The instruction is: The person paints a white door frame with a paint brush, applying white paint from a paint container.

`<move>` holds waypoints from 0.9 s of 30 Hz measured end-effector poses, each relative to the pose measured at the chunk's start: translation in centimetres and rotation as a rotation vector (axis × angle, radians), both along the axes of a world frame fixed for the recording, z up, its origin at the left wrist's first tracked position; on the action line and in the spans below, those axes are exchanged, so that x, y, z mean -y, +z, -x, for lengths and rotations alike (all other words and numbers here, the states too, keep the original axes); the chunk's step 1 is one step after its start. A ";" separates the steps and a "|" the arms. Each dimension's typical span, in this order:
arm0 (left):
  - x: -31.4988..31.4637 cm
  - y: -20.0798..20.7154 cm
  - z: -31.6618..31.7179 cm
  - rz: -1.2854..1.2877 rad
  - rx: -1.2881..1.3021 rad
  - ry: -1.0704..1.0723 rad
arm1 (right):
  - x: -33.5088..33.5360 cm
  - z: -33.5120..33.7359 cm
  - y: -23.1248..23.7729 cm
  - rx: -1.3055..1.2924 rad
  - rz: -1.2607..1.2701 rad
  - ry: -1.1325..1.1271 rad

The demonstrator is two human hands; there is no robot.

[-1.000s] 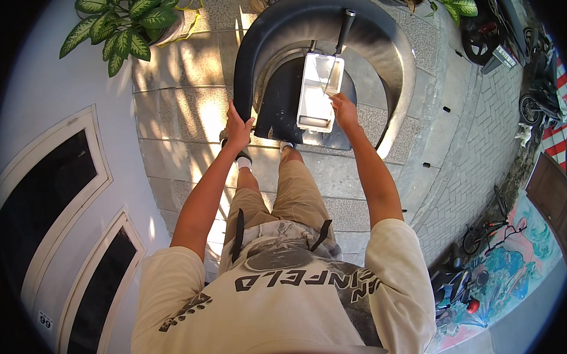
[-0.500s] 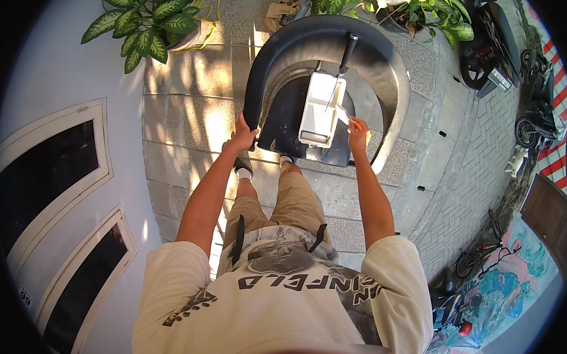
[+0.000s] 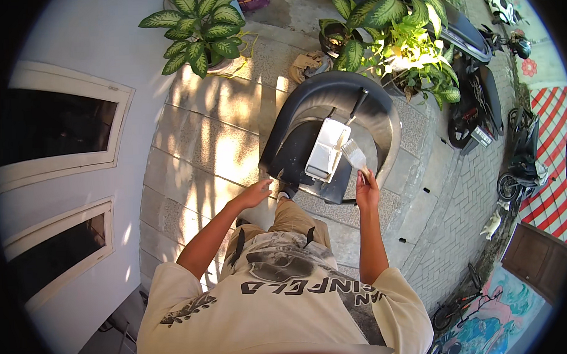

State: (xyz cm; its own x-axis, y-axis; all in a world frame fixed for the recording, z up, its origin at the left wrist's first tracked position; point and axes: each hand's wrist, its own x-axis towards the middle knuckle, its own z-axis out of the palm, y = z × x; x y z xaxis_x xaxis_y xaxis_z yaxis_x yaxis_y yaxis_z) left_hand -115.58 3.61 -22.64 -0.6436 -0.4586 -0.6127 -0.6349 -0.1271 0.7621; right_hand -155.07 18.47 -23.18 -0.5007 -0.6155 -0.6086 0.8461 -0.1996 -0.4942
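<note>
paintbrush (image 3: 354, 155), centre-right: gripped by right hand (image 3: 367, 190); left hand (image 3: 256, 193) empty, fingers parted. apparent step: brush-handling; next needs steady wrist.

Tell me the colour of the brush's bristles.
Whitish; the bristles show best in the head view.

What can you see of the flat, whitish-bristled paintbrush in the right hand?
The flat, whitish-bristled paintbrush is broad, with a tan, wood-looking handle partly hidden in the person's bare right hand. Its bristles point forward and slightly left, beside the white, rectangular, plastic-looking tray; I can't tell whether they touch it.
</note>
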 end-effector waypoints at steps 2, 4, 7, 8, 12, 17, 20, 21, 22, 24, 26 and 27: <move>-2.1 1.3 -1.7 -0.098 -0.120 0.095 | 2.6 -2.7 1.5 0.083 0.093 0.052; -3.8 3.4 -2.9 -0.183 -0.211 0.211 | 5.4 -5.8 3.1 0.137 0.164 0.131; -5.6 8.2 -5.3 -0.145 -0.289 0.334 | 9.5 -11.5 7.3 0.169 0.257 0.272; -6.1 9.3 -6.3 -0.083 -0.304 0.378 | 10.6 -13.4 8.6 0.173 0.253 0.303; -7.7 12.9 -11.4 0.046 -0.399 0.547 | 12.8 -20.7 13.0 0.234 0.384 0.520; -11.3 17.0 -19.1 0.182 -0.493 0.749 | 12.3 -29.9 16.6 0.325 0.522 0.693; -14.6 17.8 -24.2 0.289 -0.547 0.892 | 11.0 -35.8 17.5 0.362 0.528 0.768; -15.7 18.0 -25.8 0.304 -0.544 0.919 | 10.5 -37.7 17.7 0.378 0.528 0.796; -16.7 18.1 -27.5 0.323 -0.573 0.954 | 10.2 -39.5 17.7 0.411 0.541 0.826; -18.7 18.6 -30.4 0.371 -0.645 1.014 | 9.2 -42.8 17.8 0.444 0.544 0.879; -20.6 18.3 -33.0 0.397 -0.658 1.074 | 8.3 -45.7 17.8 0.494 0.583 0.937; -21.6 18.7 -34.1 0.402 -0.673 1.108 | 7.9 -47.3 18.0 0.507 0.585 0.973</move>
